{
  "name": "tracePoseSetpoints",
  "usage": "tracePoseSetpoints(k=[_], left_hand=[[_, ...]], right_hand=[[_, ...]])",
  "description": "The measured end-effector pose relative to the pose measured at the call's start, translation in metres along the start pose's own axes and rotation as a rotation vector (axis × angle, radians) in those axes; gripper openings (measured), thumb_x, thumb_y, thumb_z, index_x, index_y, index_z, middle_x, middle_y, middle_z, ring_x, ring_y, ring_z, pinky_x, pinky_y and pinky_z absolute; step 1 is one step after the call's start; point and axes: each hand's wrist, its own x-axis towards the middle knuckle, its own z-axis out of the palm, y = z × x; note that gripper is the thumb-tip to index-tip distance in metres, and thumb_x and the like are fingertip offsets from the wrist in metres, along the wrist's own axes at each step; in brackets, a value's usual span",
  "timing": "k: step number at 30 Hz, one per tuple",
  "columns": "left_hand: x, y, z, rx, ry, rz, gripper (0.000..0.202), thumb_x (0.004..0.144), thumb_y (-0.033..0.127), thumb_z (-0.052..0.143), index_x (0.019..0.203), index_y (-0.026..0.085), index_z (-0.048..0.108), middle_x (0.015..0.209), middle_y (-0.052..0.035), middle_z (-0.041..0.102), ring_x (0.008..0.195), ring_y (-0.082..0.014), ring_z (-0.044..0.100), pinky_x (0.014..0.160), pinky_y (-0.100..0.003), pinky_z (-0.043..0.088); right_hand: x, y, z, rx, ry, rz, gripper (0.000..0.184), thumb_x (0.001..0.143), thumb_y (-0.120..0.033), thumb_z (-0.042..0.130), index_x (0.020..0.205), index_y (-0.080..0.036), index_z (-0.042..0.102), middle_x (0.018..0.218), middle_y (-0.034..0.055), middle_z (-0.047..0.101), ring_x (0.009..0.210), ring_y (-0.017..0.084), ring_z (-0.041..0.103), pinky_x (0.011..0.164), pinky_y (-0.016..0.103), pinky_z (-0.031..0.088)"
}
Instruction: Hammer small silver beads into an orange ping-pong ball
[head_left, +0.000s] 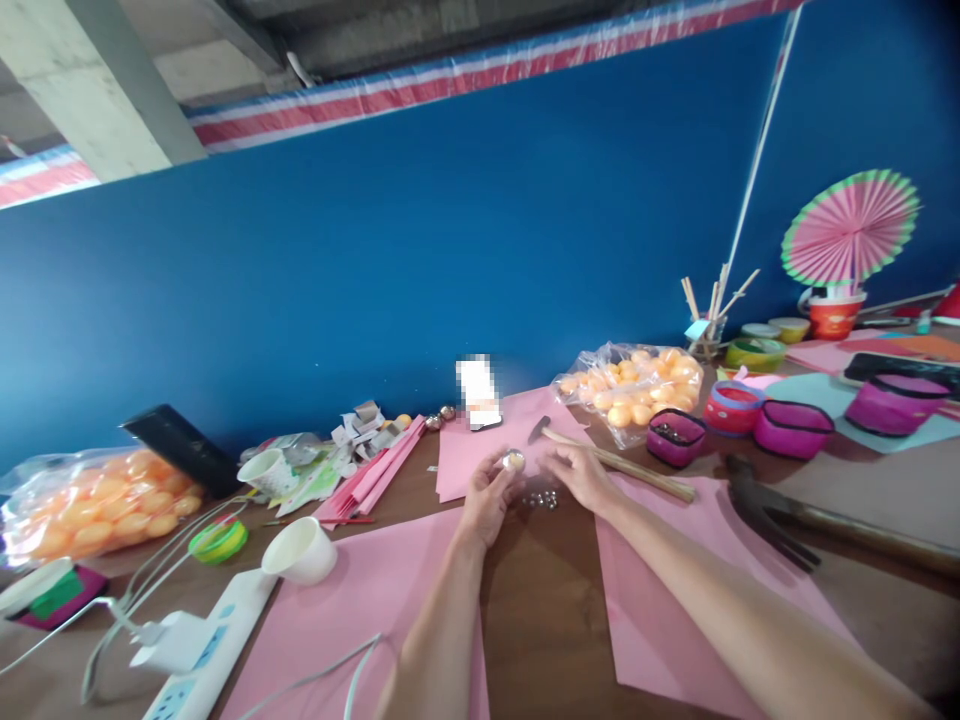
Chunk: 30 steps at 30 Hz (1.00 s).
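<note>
Head view: left hand (486, 503), fingers grasping small round piece (514, 461) above worktop (544, 610); right hand (581, 478) just right of piece, fingers bent, hold cannot be told; shiny bits (543, 499) between hands

There were two hands: one left hand (486, 502) and one right hand (579, 477). There was one round piece (514, 461), plus several shiny bits (544, 499), too small to count surely. Hammers (832, 520) numbered two, and so did metal balls (448, 412). Two bags (645, 378) held orange balls (621, 413), too crowded to count. Three purple pouches (793, 430) stood to the right. Three pink sheets (367, 590), at least, lay around the hands. There were at least four sticks (724, 288) in one jar (706, 345), and one fan (851, 228), one phone (480, 395), one power strip (238, 612) and one white cup (300, 552).
</note>
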Motion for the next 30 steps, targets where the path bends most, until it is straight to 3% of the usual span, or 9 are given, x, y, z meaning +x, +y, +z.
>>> tracePoseSetpoints(k=[4,8,17,23,30], left_hand=[[0.000,-0.003,0.000,0.000,-0.008,0.024,0.049,0.062,0.021,0.070,0.108,0.018,0.055,0.091,-0.0064,0.063,0.075,-0.0113,0.060,0.072,-0.024,0.046],[0.002,-0.005,-0.002,0.045,-0.013,0.050,0.052,0.061,0.020,0.070,0.110,0.017,0.054,0.089,-0.0061,0.064,0.075,-0.0119,0.060,0.074,-0.026,0.046],[0.001,-0.006,-0.001,0.186,-0.008,0.090,0.052,0.058,0.021,0.071,0.108,0.019,0.056,0.094,-0.0072,0.063,0.074,-0.0136,0.059,0.071,-0.028,0.047],[0.000,-0.007,0.002,0.273,-0.009,0.129,0.051,0.057,0.021,0.071,0.106,0.019,0.058,0.096,-0.0084,0.063,0.073,-0.0144,0.060,0.067,-0.027,0.048],[-0.003,-0.005,0.008,0.318,-0.035,0.127,0.046,0.057,0.016,0.070,0.102,0.019,0.059,0.098,-0.0078,0.063,0.073,-0.0155,0.060,0.066,-0.027,0.049]], right_hand=[[0.002,0.002,0.000,0.199,0.051,0.108,0.028,0.071,-0.044,0.055,0.073,-0.017,0.060,0.067,0.0028,0.061,0.054,0.014,0.054,0.054,0.027,0.044],[0.003,0.009,0.001,0.298,0.033,0.107,0.030,0.070,-0.044,0.056,0.078,-0.015,0.061,0.084,0.0071,0.063,0.061,0.014,0.057,0.062,0.029,0.047],[0.000,0.003,0.005,0.203,-0.009,0.027,0.024,0.074,-0.039,0.053,0.082,-0.017,0.057,0.064,-0.0010,0.057,0.059,0.012,0.053,0.060,0.027,0.044],[0.003,0.013,0.007,0.160,-0.029,-0.022,0.026,0.072,-0.041,0.055,0.077,-0.016,0.059,0.078,0.0008,0.062,0.072,0.014,0.055,0.070,0.028,0.043],[0.002,0.011,0.006,0.165,-0.062,0.005,0.025,0.072,-0.040,0.056,0.075,-0.015,0.060,0.078,0.0025,0.063,0.075,0.016,0.056,0.072,0.030,0.043]])
